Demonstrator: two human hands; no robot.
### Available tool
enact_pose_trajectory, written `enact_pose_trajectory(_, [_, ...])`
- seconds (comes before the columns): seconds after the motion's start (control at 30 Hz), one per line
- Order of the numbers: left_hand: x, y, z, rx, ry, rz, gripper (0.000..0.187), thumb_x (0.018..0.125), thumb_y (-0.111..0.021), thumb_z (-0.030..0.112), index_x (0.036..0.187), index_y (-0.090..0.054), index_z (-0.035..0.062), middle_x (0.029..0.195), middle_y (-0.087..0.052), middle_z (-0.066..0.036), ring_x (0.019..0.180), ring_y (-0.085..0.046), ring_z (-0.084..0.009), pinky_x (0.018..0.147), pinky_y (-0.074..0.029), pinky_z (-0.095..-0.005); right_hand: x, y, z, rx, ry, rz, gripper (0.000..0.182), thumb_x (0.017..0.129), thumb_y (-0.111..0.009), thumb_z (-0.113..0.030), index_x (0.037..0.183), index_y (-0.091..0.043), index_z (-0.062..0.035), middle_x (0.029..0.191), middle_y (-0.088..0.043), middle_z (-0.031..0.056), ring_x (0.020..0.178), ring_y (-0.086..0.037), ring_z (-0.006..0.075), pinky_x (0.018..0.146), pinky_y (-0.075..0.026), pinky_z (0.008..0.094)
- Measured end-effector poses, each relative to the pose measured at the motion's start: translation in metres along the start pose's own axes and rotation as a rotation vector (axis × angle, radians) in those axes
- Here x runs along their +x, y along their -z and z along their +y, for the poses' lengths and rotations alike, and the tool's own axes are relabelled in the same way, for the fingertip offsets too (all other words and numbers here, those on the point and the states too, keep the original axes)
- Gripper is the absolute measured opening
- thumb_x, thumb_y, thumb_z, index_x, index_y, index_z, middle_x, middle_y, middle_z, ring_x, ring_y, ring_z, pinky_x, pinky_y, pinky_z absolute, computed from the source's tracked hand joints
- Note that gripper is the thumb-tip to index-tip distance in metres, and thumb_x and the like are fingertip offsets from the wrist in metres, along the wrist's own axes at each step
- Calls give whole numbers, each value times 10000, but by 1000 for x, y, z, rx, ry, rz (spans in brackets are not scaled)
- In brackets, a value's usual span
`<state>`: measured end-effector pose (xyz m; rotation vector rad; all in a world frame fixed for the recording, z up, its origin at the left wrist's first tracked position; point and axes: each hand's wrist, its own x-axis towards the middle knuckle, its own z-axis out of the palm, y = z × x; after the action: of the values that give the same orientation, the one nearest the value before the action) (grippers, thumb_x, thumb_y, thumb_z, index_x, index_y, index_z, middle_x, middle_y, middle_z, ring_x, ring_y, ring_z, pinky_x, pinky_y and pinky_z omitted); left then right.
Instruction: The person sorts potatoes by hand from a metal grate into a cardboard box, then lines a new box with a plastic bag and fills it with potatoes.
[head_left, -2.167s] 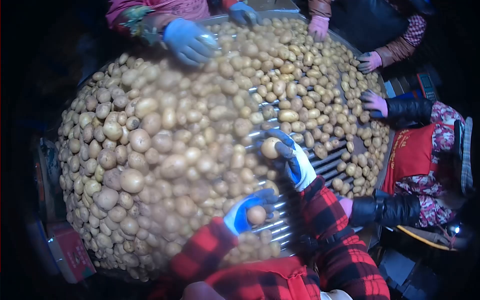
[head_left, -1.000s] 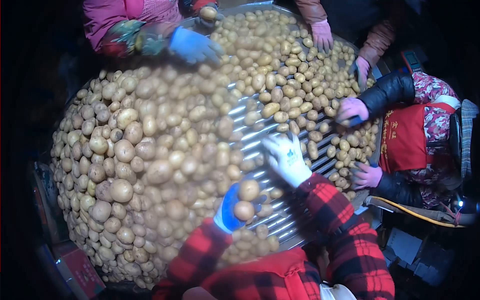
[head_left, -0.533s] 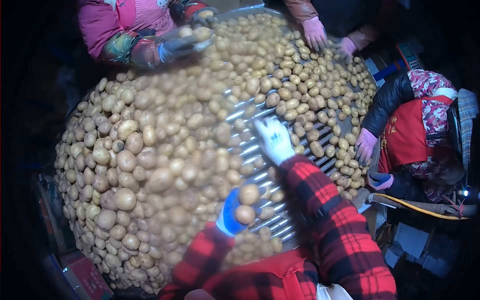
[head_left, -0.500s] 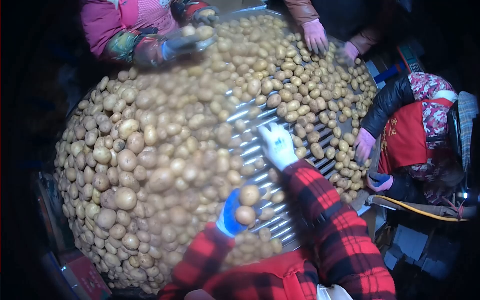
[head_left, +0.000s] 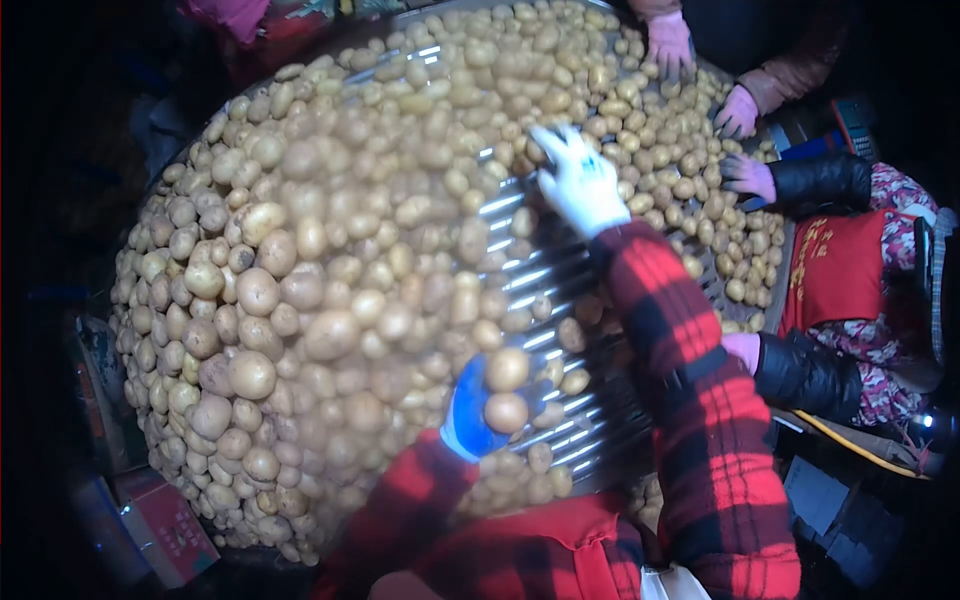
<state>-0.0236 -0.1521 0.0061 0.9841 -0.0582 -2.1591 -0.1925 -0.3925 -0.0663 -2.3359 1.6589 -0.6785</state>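
Heap: potatoes point(head_left: 300, 300) are lying piled on the left half of the roller table point(head_left: 545, 275), thinner toward the far right.
Co-workers: pink-gloved hands point(head_left: 745, 178) are working the far edge (kept apart from the wearer's own).
Right hand: the right hand point(head_left: 580, 180) is reaching out over the potatoes, fingers spread, palm down, gripping nothing.
Left hand: the left hand point(head_left: 470, 410) is curling half-closed around two potatoes point(head_left: 506, 392), one above the other, near the table's near edge.
Handling: these are looking firm, rounded, dusty and light; cupping around the middle suits them, since they are prone to rolling.
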Motion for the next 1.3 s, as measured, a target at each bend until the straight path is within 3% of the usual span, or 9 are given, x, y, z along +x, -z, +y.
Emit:
enact_pose_trajectory(0.23, [19, 41, -25, 72, -36, -157, 512, 1041, -569, 386, 1496, -398, 223, 1390, -509, -75, 1243, -571, -286, 938, -552, -526, -23, -35, -9, -295, 78, -151, 369, 820, -622, -52, 1177, -643, -144, 1372, -560, 151, 1035, -634, 382, 795, -584, 478])
enact_pose_trajectory(0.47, [8, 25, -18, -33, 19, -96, 360, 1012, -641, 232, 1331, -537, 103, 1209, -622, -73, 1037, -669, -203, 798, -593, -342, -162, 33, 0, 75, -62, -134, 654, 798, -626, 4, 1438, -553, -105, 1431, -561, 195, 1281, -595, 353, 1018, -535, 406])
enact_pose_trajectory(0.6, [5, 23, -21, -67, 5, -112, 454, 1019, -623, 230, 1435, -488, 106, 1218, -617, -67, 1071, -669, -197, 833, -607, -339, -211, 98, -26, 1070, -762, -248, 461, 1000, -618, -170, 1412, -543, 23, 1258, -660, 115, 1061, -670, 190, 871, -559, 305])
enact_pose_trajectory(0.73, [-1, 10, -22, 20, -84, -145, 536, 1055, -510, 299, 1556, -394, 148, 1320, -593, -103, 1138, -638, -265, 810, -591, -390, -285, 129, -31, 1623, -938, -403, 535, 1017, -622, -329, 1390, -541, 46, 1147, -690, 116, 887, -680, 151, 692, -551, 262])
enact_pose_trajectory(0.83, [-6, -7, -28, -107, -22, -300, 545, 1039, -533, 321, 1532, -408, 126, 1291, -611, -122, 1143, -647, -290, 800, -596, -414, -386, 196, -13, 1210, -798, -319, 478, 1035, -599, -280, 1376, -547, 50, 1109, -706, 127, 864, -688, 154, 719, -561, 267])
enact_pose_trajectory(1.0, [-20, -4, -51, 82, -63, -110, 469, 1036, -558, 335, 1419, -515, 67, 1256, -646, -139, 1126, -669, -290, 776, -599, -403, -509, 241, -15, 1255, -1323, 225, 411, 1037, -592, -207, 1399, -558, -15, 1275, -651, 140, 1024, -687, 203, 881, -565, 328])
enact_pose_trajectory(1.07, [-20, -8, -61, 388, -234, -163, 455, 1027, -591, 299, 1403, -525, 51, 1264, -646, -129, 1142, -667, -286, 795, -601, -409, -536, 208, -18, -293, -1060, -137, 453, 1033, -601, -197, 1454, -522, -49, 1371, -587, 120, 1222, -615, 249, 988, -527, 359])
enact_pose_trajectory(1.17, [-8, 5, -84, 643, -336, -292, 457, 1039, -561, 246, 1440, -499, 38, 1342, -614, -117, 1207, -633, -265, 897, -578, -398, -482, 199, -71, 1403, -1181, 248, 581, 1005, -617, -150, 1532, -398, -42, 1422, -543, 130, 1272, -585, 280, 1038, -508, 406])
enact_pose_trajectory(1.3, [-30, -18, -116, 254, -145, -341, 515, 1053, -481, 198, 1533, -416, 25, 1443, -553, -104, 1283, -580, -225, 1034, -524, -361, -438, 141, -115, 2158, -716, 167, 673, 1002, -650, -213, 1574, -327, -70, 1474, -514, 132, 1228, -601, 255, 1054, -524, 403])
